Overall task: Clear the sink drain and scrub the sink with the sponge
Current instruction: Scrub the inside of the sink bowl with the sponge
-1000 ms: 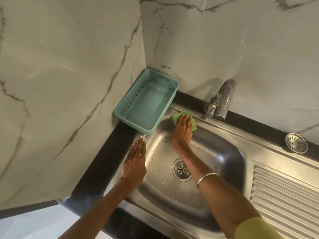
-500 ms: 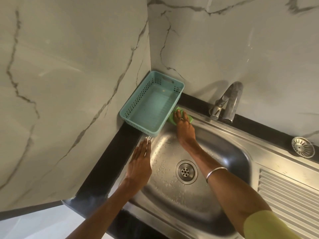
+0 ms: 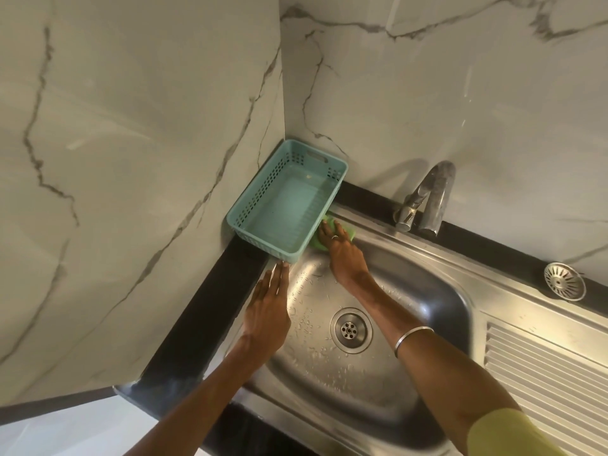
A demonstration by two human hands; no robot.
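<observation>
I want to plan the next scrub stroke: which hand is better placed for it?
Right hand: it already presses the green sponge on the sink's back corner. Left hand lies flat on the rim.

1. There is one view only, from a wide-angle camera worn on the person's head; no second view shares the scene.
2. It looks forward and steeply down into the corner where two marble walls meet, onto the sink.
3. It sits close: both forearms enter from the bottom edge (the left hand and right hand lie near mid-frame).
4. The wide lens bends straight lines near the edges; the basket and tap sit above centre.
</observation>
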